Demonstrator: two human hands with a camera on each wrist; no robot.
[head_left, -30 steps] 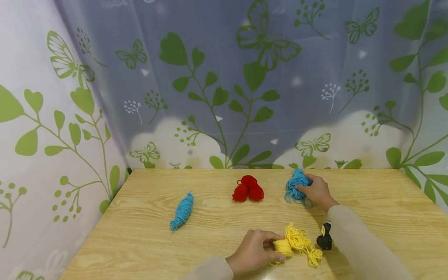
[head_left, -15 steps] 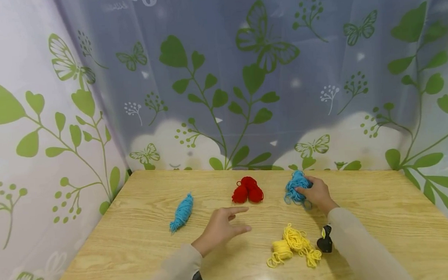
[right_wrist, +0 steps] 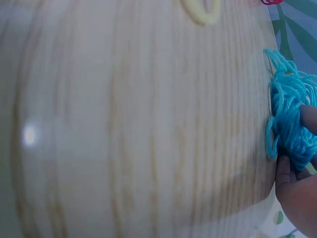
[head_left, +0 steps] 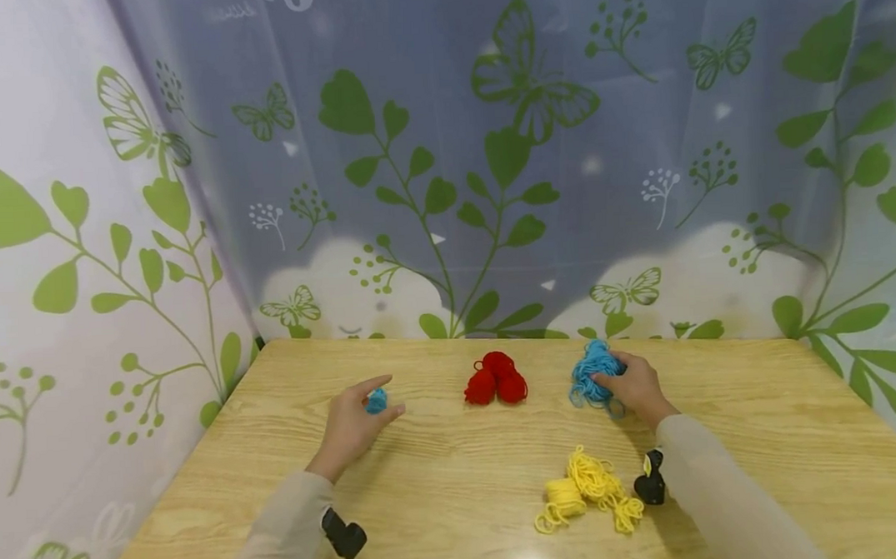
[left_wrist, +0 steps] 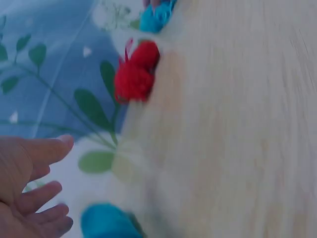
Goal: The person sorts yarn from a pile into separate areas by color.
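My left hand [head_left: 352, 421] hovers over a twisted blue yarn skein [head_left: 376, 401] on the left of the table, thumb and fingers spread apart. Most of that skein is hidden behind the hand in the head view. In the left wrist view the blurred blue skein [left_wrist: 110, 221] lies apart from the fingers [left_wrist: 44, 198]. At the back right, my right hand [head_left: 636, 385] grips a loose bundle of blue yarn [head_left: 593, 373] resting on the table. The right wrist view shows thumb and fingers around this looped blue bundle [right_wrist: 292, 114].
Red yarn balls [head_left: 497, 379] sit at the back middle, between the hands. Yellow yarn [head_left: 588, 490], one wound roll and loose loops, lies at the front right near the right sleeve. A patterned curtain [head_left: 444, 188] rises behind the wooden table [head_left: 457, 479].
My left hand has let go of the yellow yarn and moved left across the table to the blue skein. My right hand stays at the blue bundle.
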